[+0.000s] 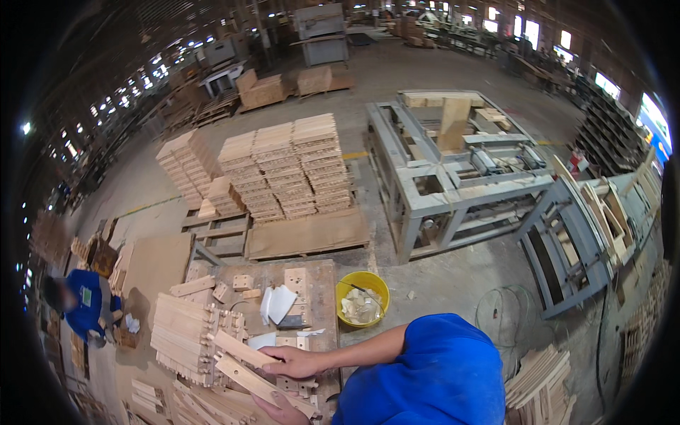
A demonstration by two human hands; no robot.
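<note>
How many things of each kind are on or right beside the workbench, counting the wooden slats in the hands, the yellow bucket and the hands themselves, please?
Wooden slats held: 2
Yellow bucket: 1
Hands, left hand and right hand: 2
Total: 5

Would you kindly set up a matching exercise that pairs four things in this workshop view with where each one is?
Things:
1. yellow bucket
2. left hand
3. right hand
4. stacked wooden pieces

Places:
A. on a pallet, far side of the workbench
B. under the lower wooden slat
C. on the floor, right of the workbench
D. on the upper wooden slat

Pairs: 1-C, 2-B, 3-D, 4-A
</note>
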